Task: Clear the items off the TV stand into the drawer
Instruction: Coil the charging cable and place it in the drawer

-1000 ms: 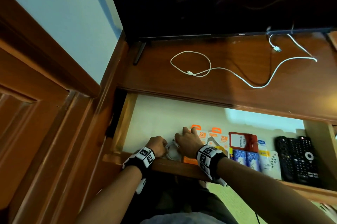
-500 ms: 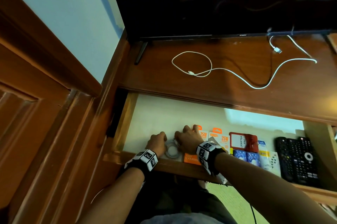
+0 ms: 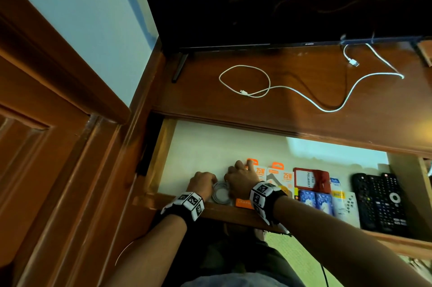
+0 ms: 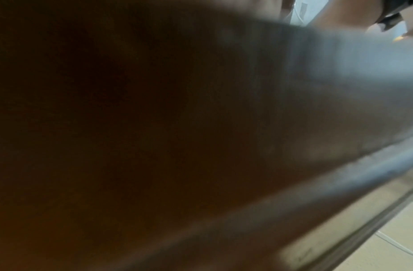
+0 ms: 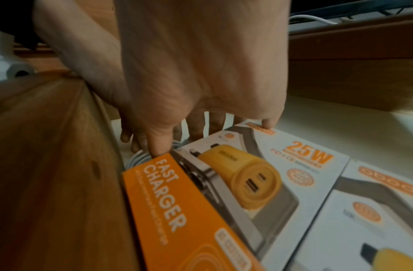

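Note:
A coiled white cable (image 3: pixel 221 195) lies at the front left of the open drawer (image 3: pixel 161 153), between my two hands. My left hand (image 3: pixel 203 180) is curled against the coil's left edge, its fingertips hidden. My right hand (image 3: pixel 240 177) reaches down with straight fingers, the little finger touching the top of an orange-and-white charger box (image 5: pixel 224 183). Its thumb presses where the coil (image 5: pixel 137 159) meets that box. A loose white cable (image 3: pixel 268 87) sprawls across the TV stand's top. The left wrist view is dark and blurred.
Along the drawer's front, to the right, lie a second charger box (image 3: pixel 284 175), a red card holder (image 3: pixel 308 178), blue packets (image 3: pixel 315 200) and two black remotes (image 3: pixel 378 202). The TV (image 3: pixel 280 1) stands at the back of the stand. A wooden panel rises at left.
Both hands stay in the drawer around the coiled cable. The right hand's fingers have crept a little forward onto the charger box.

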